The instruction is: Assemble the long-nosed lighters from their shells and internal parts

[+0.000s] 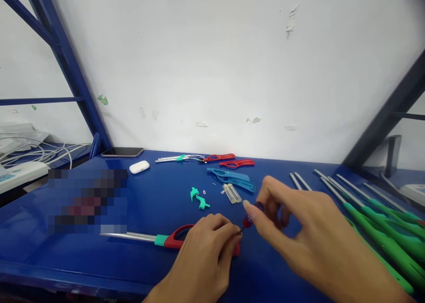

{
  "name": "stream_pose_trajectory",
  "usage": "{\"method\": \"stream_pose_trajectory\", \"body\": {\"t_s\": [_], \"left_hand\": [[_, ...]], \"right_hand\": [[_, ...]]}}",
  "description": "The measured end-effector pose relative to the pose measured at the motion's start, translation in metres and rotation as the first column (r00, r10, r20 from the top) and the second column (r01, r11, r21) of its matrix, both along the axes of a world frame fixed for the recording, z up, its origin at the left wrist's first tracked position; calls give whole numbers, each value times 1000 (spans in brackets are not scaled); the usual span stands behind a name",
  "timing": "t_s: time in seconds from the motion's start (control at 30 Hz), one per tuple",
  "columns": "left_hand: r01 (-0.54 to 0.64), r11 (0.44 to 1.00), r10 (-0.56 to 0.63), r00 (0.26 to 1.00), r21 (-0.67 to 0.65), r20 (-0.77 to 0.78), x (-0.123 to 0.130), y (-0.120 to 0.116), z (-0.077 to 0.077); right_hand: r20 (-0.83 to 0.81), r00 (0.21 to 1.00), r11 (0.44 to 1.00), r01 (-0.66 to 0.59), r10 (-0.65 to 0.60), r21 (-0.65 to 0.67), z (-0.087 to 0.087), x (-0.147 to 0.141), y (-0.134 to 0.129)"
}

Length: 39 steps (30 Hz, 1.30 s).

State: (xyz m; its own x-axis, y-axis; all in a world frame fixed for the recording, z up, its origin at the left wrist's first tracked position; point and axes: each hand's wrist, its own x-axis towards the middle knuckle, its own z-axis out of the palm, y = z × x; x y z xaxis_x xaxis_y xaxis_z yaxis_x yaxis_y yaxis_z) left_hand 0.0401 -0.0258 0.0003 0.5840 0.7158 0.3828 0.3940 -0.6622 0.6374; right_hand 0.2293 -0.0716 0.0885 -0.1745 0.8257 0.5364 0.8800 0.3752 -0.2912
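Observation:
A red lighter (171,241) with a teal collar and a long metal tube lies near the table's front edge, its tube pointing left. My left hand (209,250) is closed over its handle and hides much of it. Between the thumb and fingers of my right hand (292,219) is a small screwdriver (247,221) with a red and dark handle. Its thin shaft slants down to the fingertips of my left hand at the handle's right end. The tip is hidden there.
Beyond my hands lie teal triggers (201,201), clear fuel tanks (232,193), blue shells (232,177), red shells (237,163) and metal tubes (172,159). Several green lighters (381,232) lie right. A white case (139,166) and a phone (122,152) are back left.

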Motion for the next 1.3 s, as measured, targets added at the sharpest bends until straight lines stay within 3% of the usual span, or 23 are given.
{"method": "stream_pose_trajectory", "body": {"t_s": [0.27,0.43,0.53,0.67,0.83,0.93,1.03,1.2,1.3], "left_hand": [[-16,1000,16,1000,-9,-26,1,-2,2],[-26,1000,26,999,3,-28,0,-5,5],[-56,991,71,989,121,-128,-7,-8,5],[-60,934,165,947,351,-277,-29,-9,0],[-4,916,182,895,400,-407,-41,-4,-3],[45,918,164,862,395,-480,-37,-3,4],[93,906,117,882,412,-456,-34,-4,14],[137,788,110,928,600,-356,-27,-3,20],[81,707,95,973,702,-208,-18,-5,22]], "right_hand": [[94,991,982,79,-96,173,-2,0,4],[90,934,905,308,-347,295,1,26,0],[109,872,864,442,-477,242,-1,37,5],[159,829,844,529,-537,92,-7,35,18],[241,845,865,500,-477,-41,-18,29,26],[286,884,889,427,-371,-165,-28,34,25],[296,916,891,354,-270,-283,-36,39,25],[263,934,899,319,-244,-299,-28,32,18],[156,981,944,155,-113,-293,-13,20,8]]}}
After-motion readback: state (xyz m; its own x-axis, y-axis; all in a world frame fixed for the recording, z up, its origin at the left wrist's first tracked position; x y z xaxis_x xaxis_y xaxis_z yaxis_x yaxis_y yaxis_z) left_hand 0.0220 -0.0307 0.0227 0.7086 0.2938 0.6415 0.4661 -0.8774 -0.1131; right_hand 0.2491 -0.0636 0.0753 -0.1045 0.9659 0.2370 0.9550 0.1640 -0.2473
